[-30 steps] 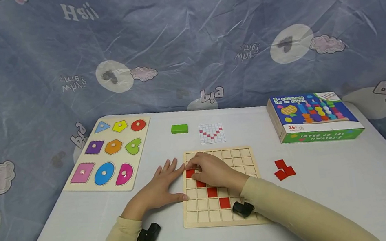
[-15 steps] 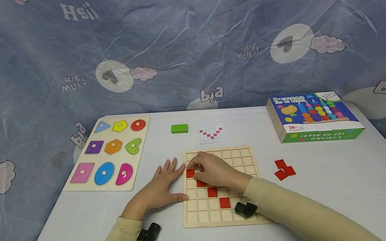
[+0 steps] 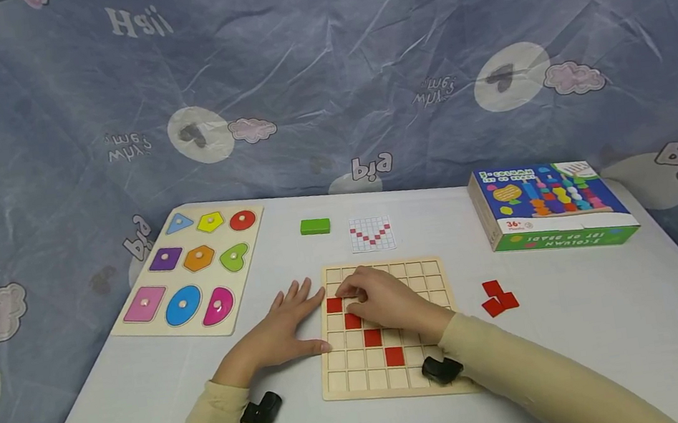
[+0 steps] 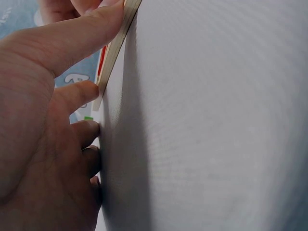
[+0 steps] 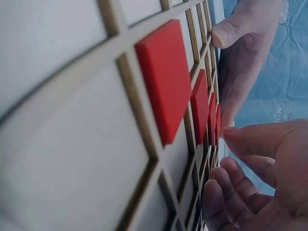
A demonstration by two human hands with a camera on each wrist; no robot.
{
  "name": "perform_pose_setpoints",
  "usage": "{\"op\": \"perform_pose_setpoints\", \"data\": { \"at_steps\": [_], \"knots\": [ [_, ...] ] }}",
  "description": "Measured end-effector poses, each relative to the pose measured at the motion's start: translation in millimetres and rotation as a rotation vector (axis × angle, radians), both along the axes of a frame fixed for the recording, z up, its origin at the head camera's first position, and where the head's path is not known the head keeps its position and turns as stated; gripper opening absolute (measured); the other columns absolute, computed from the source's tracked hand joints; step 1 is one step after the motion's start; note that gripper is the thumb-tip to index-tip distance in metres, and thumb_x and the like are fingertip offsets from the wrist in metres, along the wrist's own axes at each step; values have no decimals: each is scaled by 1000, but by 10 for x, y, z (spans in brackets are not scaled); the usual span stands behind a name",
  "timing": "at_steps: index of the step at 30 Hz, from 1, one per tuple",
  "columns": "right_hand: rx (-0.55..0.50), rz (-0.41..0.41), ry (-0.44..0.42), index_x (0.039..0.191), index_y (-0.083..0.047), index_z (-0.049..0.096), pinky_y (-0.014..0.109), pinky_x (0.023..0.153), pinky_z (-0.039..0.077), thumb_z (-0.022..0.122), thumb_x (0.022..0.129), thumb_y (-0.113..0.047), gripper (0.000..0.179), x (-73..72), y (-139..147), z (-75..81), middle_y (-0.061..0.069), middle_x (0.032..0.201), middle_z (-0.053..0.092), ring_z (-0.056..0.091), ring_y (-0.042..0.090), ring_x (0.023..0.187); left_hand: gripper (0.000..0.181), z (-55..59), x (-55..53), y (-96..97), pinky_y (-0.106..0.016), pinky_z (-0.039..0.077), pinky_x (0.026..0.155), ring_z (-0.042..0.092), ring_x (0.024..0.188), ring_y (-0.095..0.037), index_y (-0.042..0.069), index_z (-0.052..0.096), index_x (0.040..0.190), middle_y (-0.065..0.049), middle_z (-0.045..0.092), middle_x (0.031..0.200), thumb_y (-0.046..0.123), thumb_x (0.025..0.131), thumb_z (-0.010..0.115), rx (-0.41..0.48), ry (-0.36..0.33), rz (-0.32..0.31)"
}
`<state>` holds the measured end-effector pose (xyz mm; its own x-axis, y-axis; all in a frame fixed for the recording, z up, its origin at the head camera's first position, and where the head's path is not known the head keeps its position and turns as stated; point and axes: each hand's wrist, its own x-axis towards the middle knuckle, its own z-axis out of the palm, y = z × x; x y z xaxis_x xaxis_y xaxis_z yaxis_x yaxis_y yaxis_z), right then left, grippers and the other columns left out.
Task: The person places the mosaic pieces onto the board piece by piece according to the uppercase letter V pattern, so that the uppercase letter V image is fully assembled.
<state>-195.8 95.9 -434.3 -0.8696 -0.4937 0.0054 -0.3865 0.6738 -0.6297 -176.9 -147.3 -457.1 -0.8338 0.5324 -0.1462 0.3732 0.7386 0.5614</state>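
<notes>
A wooden grid board (image 3: 358, 381) lies on the table with several red square tiles (image 3: 394, 357) seated in a diagonal of its cells. My left hand (image 3: 279, 332) is spread flat by its left edge; thumb and index finger touch the rim in the left wrist view. Over the upper left of the grid, my right hand (image 3: 384, 299) has loosely bent fingers and holds nothing visible. Its fingertips are just right of the uppermost red tile (image 3: 334, 305), the thumb near the tile below. The right hand hides several cells.
Three loose red tiles (image 3: 494, 307) lie right of the board. Behind it are a pattern card (image 3: 373, 244) and a green block (image 3: 315, 226). A shape puzzle (image 3: 227, 236) stands at left, a toy box (image 3: 552, 203) at back right.
My right hand has drawn back slightly to the right from the uppermost red tile, which now shows fully in its cell. The left hand has stayed in place.
</notes>
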Motion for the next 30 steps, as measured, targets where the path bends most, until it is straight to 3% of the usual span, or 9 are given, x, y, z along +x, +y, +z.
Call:
{"op": "perform_pose_setpoints", "data": {
  "at_steps": [30],
  "knots": [
    [-15,-45,10,113,-14,74,29,78,52,74,92,-15,20,212,426,83,-7,97,65,59,14,86,100,15,9,8,-55,3,125,2,156,-35,16,33,160,-14,15,169,52,81,82,1,0,6]
  ]
}}
